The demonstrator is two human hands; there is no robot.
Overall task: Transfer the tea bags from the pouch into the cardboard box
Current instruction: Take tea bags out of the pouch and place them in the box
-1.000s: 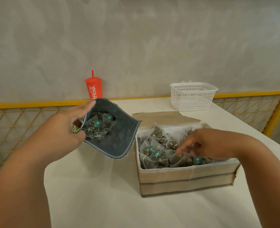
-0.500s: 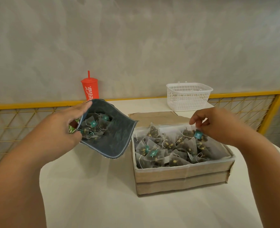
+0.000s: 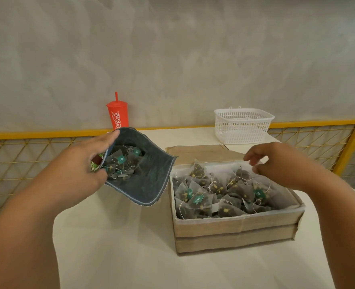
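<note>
Cardboard box (image 3: pixel 234 230) sits nearest on the worktop (image 3: pixel 114 247), its lined inside heaped with tea bags (image 3: pixel 220 192). My right hand (image 3: pixel 276 161) hovers over its far edge, fingers loosely curled, holding nothing. My left hand (image 3: pixel 76 170) grips the rim of the pouch (image 3: pixel 143 176), lifted and tilted mouth-first toward the box, more bags inside. At the back: red cup (image 3: pixel 117 117), white basket (image 3: pixel 243 126).

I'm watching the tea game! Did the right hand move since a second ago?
Yes. Against the cardboard box, the right hand rose from the front tea bags toward the back edge.
</note>
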